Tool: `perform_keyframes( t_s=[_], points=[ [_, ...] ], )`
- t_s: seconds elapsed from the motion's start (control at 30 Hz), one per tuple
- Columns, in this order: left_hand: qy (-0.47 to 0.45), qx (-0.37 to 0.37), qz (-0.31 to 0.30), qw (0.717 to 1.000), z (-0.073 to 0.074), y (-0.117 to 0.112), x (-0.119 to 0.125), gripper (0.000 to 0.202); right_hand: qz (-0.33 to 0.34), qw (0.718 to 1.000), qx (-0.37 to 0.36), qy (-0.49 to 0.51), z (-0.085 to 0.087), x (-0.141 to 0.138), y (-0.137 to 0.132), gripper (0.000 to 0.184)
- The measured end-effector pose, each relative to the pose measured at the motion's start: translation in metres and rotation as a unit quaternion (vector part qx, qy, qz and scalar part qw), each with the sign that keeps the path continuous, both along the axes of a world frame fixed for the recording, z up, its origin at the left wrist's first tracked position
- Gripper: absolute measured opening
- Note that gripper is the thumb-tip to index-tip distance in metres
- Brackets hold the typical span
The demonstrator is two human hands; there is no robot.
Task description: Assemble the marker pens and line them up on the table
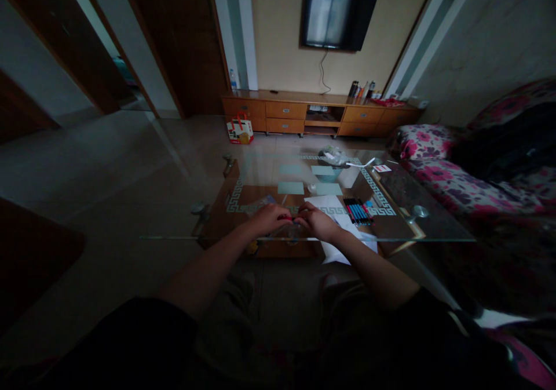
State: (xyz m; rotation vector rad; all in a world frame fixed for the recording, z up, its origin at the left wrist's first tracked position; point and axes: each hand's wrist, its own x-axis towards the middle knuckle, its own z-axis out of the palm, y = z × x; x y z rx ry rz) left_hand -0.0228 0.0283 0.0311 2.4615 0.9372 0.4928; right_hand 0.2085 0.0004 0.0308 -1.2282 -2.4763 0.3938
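Above the near edge of the glass coffee table (264, 204), my left hand (270, 219) and my right hand (319, 222) meet with fingers closed. Between them is a slim red and dark pen (286, 218), mostly covered by the fingers. My left hand pinches its red part, and my right hand grips the dark end. White paper sheets (347, 222) lie beneath and beside my right hand, partly over the table's edge. Further right, a row of several blue, black and red pens (358, 211) lies side by side on the glass.
A clear plastic bag (333, 155), a white box (348, 177) and a small card (382, 168) are toward the table's far side. A floral sofa (456, 187) stands at right. Beyond are a wooden TV cabinet (284, 110) and a carrier bag (240, 131) on the floor.
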Motion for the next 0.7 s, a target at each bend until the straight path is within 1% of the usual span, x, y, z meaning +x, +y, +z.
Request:
perform_keyframes(
  t_s=[0.17, 0.5, 0.7],
  points=[
    [0.008, -0.006, 0.0, 1.0, -0.0017, 0.0024, -0.0013, 0.025, 0.002, 1.0, -0.003, 0.002, 0.0028, -0.0008, -0.0018, 0.031],
    [0.019, -0.009, -0.021, 1.0, 0.0007, 0.0024, -0.0021, 0.027, 0.017, 1.0, -0.008, 0.0, 0.0026, -0.0008, -0.001, 0.03],
    [0.023, -0.008, -0.037, 0.999, -0.0014, 0.0039, -0.0032, 0.027, 0.02, 1.0, -0.011, -0.007, 0.0041, -0.0004, -0.0013, 0.028]
  ],
)
